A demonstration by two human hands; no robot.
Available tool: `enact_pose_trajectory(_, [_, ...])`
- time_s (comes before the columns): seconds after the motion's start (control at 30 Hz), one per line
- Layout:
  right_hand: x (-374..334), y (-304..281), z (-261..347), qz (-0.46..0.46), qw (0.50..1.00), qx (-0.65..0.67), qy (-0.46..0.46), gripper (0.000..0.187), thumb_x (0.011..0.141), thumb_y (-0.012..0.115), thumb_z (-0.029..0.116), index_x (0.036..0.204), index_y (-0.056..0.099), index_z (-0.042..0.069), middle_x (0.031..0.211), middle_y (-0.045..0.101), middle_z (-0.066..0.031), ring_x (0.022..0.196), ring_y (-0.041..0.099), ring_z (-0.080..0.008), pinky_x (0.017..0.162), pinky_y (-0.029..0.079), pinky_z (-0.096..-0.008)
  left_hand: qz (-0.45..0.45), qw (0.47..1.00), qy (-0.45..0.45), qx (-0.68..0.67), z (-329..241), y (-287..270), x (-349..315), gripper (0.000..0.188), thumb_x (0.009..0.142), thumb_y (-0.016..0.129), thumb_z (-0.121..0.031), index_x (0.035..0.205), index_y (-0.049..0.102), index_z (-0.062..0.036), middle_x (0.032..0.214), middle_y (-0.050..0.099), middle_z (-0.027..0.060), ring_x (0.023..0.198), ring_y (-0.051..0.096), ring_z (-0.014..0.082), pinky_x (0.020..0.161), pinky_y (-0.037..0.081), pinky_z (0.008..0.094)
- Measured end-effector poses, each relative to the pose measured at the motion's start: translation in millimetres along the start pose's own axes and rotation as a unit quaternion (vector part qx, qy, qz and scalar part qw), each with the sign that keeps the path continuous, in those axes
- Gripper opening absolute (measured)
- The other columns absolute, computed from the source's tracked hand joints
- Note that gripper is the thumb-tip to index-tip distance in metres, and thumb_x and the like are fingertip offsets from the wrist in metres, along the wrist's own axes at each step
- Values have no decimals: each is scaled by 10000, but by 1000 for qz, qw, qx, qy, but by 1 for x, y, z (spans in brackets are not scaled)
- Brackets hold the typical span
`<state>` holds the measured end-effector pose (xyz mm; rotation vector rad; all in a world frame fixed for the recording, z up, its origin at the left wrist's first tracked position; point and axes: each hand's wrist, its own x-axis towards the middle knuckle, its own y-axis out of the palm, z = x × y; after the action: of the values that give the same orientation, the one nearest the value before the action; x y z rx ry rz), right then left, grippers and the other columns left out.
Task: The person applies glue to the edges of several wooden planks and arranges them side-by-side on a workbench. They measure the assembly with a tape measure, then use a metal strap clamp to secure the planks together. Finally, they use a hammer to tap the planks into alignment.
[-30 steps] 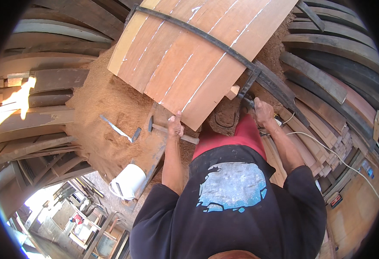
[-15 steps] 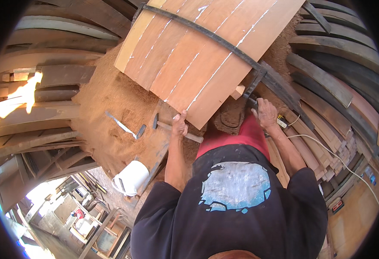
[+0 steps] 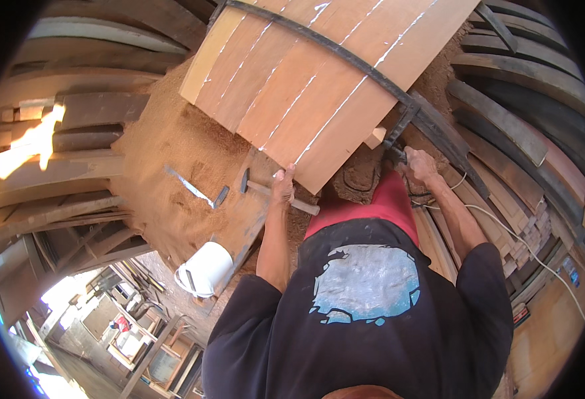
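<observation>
A wide panel of wooden boards (image 3: 312, 80), with white glue along its seams, lies before me. A long dark metal bar clamp (image 3: 346, 56) spans it. My left hand (image 3: 283, 186) is closed on the panel's near edge, beside the end of a glue line. On the right, my right hand (image 3: 420, 165) is closed around the screw handle of the clamp (image 3: 393, 141), just past the panel's edge; the fingers partly hide the handle. A small wood block (image 3: 375, 137) sits between the clamp's end and the panel. A hammer (image 3: 282, 197) lies beside my left hand.
A glue-smeared blade-like tool (image 3: 196, 188) lies on sawdust (image 3: 166, 146) at left, near a white bucket (image 3: 210, 266). Curved timber stacks (image 3: 86, 120) stand left, more planks (image 3: 505, 73) right. A pale cable (image 3: 505, 229) runs along the right.
My right hand has shifted up and right and turned about the clamp handle. My left hand stays on the panel edge. The whole view has shifted slightly.
</observation>
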<state>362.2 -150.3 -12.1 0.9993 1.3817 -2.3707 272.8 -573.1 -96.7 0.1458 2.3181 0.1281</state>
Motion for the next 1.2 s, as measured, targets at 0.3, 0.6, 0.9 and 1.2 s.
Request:
enact_pose_trajectory(0.3, [-69,32,204,215,951,100,-201,356,905,602,274,1095,643,-23,1164,633,-221,1157,575,-382,1012,448,-450,102,981,-124,-106,-37,-2,-6,573,933,638,-392,1342,448,-39,1278,571,112,1112,606,265,904,519,531])
enact_pose_trajectory(0.6, [-11,204,285,142,962,71,-223,393,882,612,236,1155,509,-28,974,664,-279,918,658,-448,829,528,-537,80,990,-93,67,-44,8,-9,512,961,611,-345,1297,458,9,1244,564,137,1081,613,257,872,564,449])
enact_pose_trajectory(0.9, [-71,130,191,59,955,-40,-287,266,799,567,176,1020,524,33,778,653,-217,770,656,-412,680,515,-514,88,987,-101,88,-38,-6,-2,423,980,583,-305,1275,493,-15,1184,609,148,1039,632,278,857,557,474])
enact_pose_trajectory(1.2, [-151,-5,105,77,992,17,-97,359,909,602,317,1116,511,39,940,663,-260,946,638,-441,818,488,-526,57,995,-82,2,-22,5,10,365,917,666,-290,1152,579,-25,1037,674,98,854,664,257,766,553,453])
